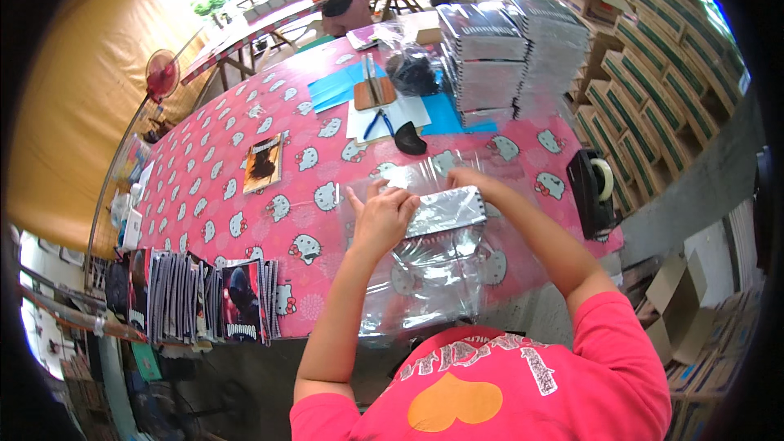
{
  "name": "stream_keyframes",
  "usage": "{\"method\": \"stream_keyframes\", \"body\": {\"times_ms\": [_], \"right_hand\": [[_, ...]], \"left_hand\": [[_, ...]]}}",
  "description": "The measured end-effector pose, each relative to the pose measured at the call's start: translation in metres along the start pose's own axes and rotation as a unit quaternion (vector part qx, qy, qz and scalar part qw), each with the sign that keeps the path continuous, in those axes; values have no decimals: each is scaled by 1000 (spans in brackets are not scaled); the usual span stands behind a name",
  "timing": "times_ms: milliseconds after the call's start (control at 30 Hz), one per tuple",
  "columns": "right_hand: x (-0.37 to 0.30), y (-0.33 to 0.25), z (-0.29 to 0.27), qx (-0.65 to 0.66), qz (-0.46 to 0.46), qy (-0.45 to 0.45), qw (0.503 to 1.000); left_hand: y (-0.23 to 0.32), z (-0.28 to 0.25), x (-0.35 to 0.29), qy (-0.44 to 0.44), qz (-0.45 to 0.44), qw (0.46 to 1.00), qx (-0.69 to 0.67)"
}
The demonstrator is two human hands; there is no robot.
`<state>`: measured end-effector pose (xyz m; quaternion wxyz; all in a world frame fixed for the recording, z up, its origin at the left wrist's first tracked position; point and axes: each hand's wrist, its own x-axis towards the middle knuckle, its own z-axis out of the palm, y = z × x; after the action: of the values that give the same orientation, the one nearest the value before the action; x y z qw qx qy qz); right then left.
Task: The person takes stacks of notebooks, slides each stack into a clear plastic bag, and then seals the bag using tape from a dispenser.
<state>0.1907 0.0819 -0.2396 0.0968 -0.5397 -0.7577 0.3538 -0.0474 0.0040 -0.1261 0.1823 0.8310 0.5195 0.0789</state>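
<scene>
Clear plastic film borders a pale rectangular spiral-edged book on our pink patterned desk. Our left hand bends at the book's left end, our right hand behind it; either grip, we cannot tell.

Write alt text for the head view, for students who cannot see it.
A bare left hand and right hand handle a spiral-bound book and clear plastic on a pink patterned table. Two tall stacks of books stand beyond; a row of books is at left.
</scene>
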Motion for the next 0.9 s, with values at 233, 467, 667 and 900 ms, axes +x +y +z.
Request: {"method": "stream_keyframes", "body": {"times_ms": [233, 467, 667, 900], "right_hand": [[-158, 21, 29, 325, 93, -60, 939], [-151, 11, 141, 792, 21, -26, 609], [-143, -54, 38, 650, -193, 199, 708], [-138, -55, 27, 414, -122, 213, 876]], "left_hand": [[46, 15, 6, 48, 187, 981, 35], [35, 17, -22, 169, 90, 802, -566], [-45, 66, -46, 11, 17, 776, -630], [-17, 72, -40, 112, 72, 796, -591]]}}
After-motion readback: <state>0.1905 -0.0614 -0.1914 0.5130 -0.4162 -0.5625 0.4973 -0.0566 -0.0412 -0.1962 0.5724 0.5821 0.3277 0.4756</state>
